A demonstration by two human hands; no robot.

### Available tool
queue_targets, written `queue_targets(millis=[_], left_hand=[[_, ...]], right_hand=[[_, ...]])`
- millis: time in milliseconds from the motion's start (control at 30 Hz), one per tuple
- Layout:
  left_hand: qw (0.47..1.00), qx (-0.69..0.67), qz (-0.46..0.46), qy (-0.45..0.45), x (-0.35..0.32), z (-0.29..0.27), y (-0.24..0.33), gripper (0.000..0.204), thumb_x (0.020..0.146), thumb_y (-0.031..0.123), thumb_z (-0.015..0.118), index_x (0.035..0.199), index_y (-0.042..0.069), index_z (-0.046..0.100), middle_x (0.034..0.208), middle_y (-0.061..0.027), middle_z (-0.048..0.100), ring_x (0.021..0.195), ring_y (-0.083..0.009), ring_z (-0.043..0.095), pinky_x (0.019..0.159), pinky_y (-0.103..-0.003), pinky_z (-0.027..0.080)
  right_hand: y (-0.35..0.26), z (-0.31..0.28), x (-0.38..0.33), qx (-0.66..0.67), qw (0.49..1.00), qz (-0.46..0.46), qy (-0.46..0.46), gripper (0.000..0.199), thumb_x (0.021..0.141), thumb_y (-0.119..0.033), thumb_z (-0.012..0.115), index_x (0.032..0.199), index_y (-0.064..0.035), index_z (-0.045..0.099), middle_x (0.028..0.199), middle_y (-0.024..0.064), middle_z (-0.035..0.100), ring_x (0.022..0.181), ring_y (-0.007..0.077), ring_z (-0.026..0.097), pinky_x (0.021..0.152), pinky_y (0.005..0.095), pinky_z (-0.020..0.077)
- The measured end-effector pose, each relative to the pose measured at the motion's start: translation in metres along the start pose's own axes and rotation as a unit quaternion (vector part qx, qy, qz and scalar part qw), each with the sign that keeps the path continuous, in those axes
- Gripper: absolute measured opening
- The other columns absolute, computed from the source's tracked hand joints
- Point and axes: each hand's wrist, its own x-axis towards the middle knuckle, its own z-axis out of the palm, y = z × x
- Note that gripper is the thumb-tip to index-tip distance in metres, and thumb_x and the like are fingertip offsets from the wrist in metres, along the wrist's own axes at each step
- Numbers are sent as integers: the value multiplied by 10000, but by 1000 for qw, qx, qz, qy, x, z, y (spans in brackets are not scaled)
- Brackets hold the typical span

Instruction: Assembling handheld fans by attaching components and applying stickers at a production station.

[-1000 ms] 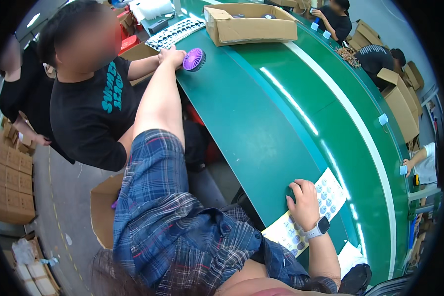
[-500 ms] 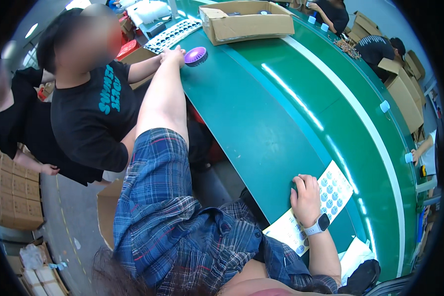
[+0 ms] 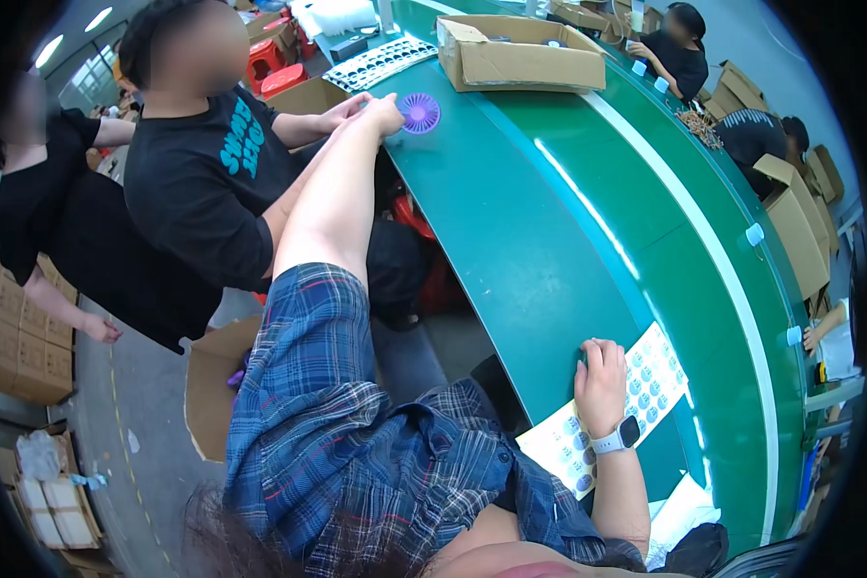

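At 12 o'clock, your left hand (image 3: 387, 115) is gripping the fan (image 3: 421, 113), now facing you more squarely, easing viewing; at 4, your right hand (image 3: 602, 387) is resting half-curled, empty, at the sheet (image 3: 655, 374).

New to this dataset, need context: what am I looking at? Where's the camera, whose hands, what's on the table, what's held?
No robot here, just a person's bare hands. The view looks down from the left of two fisheye cameras worn on the head, so straight edges bend near the rim.

The left hand reaches far out and appears to grip a purple, round, fan-like object. The right hand rests across a sheet of round stickers; whether it holds anything is unclear.

On the green work surface there's also an open cardboard box and a sheet with black spots. The hand beside the left one is a co-worker's.
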Motion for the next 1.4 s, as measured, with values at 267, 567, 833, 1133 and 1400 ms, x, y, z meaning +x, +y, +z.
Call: queue_targets(millis=[267,567,833,1133,1400], left_hand=[[968,21,-132,213,-79,-19,54,509,762,226,577,1236,52,518,1224,-207,530,1072,-320,561,886,-374,463],[973,208,-98,23,-78,-19,121,562,836,504,498,1202,84,568,1192,-192,560,1128,-322,517,945,-392,417],[917,379,-92,-78,-83,47,164,642,876,598,365,1158,71,600,1213,-140,561,1195,-312,459,1049,-572,195],[933,303,-148,-124,-83,62,192,506,911,472,426,1091,49,637,1174,-134,589,1176,-278,486,1064,-605,-3],[965,238,-62,-92,-93,72,186,635,755,473,681,1085,-32,483,1073,-210,602,1004,-336,586,903,-458,421]], right_hand=[[-4,-3,-3,15,999,-33,14,254,734,30,582,975,-19,517,993,144,499,952,316,489,840,394,408],[-2,-4,-6,21,999,-23,19,255,727,26,588,967,-28,518,982,133,497,949,314,487,835,393,405],[-1,-4,-4,41,999,-25,23,262,721,17,597,967,-37,528,969,127,509,940,308,495,819,394,415],[2,-2,-10,36,998,-34,30,261,720,8,604,968,-34,536,970,126,511,937,303,499,817,390,420],[10,-1,-10,30,998,-29,38,263,726,-9,608,979,-37,542,978,123,511,939,298,500,817,386,424]])
